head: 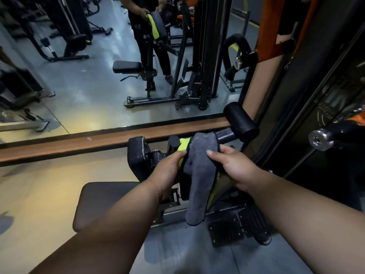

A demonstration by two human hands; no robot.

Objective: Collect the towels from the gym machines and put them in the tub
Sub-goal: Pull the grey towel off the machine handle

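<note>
A towel, grey on one face and bright yellow-green on the other, hangs over the upright back pad of a black gym machine just in front of me. My left hand pinches the towel's left edge where the yellow-green side shows. On the right, my right hand grips the grey upper part. The towel's lower end dangles down to the machine's base. No tub is in view.
A wall mirror fills the upper half and reflects me, the towel and other machines. A dark seat pad lies below my left arm. Black roller pads and an orange frame stand at right. A wooden ledge runs under the mirror.
</note>
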